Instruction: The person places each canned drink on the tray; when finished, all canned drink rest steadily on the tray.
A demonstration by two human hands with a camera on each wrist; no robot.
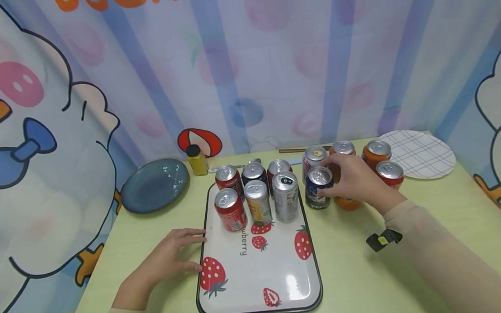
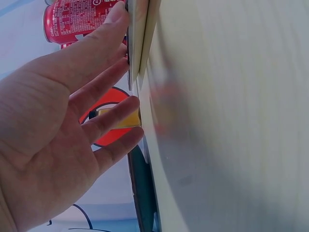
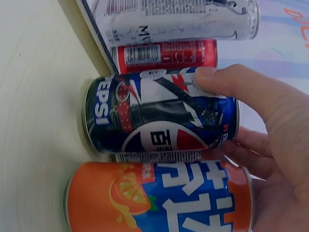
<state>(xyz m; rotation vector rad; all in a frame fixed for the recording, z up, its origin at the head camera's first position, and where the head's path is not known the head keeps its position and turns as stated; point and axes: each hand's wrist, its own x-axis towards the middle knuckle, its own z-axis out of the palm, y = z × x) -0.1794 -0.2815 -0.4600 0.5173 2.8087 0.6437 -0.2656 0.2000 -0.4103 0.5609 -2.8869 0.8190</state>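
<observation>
My right hand [image 1: 355,179] holds a dark blue Pepsi can [image 1: 316,196] that stands upright to the right of the tray, thumb on its near side in the right wrist view. Next to that can is an orange soda can [image 3: 145,198]. My left hand [image 1: 170,254] has its fingers spread at the left edge of the strawberry-print tray [image 1: 258,280], the thumb at the rim. Two rows of cans stand on the tray's far part. In front are a red can [image 1: 230,215], a yellow-and-white can [image 1: 260,208] and a silver-white can [image 1: 286,202].
Several more cans, among them an orange can [image 1: 375,157], stand at the right. Beyond them lies a white checked plate [image 1: 427,153]. At the far left are a dark blue plate [image 1: 149,189] and a yellow bottle with a black cap [image 1: 197,162]. Chopsticks [image 1: 291,150] lie along the back.
</observation>
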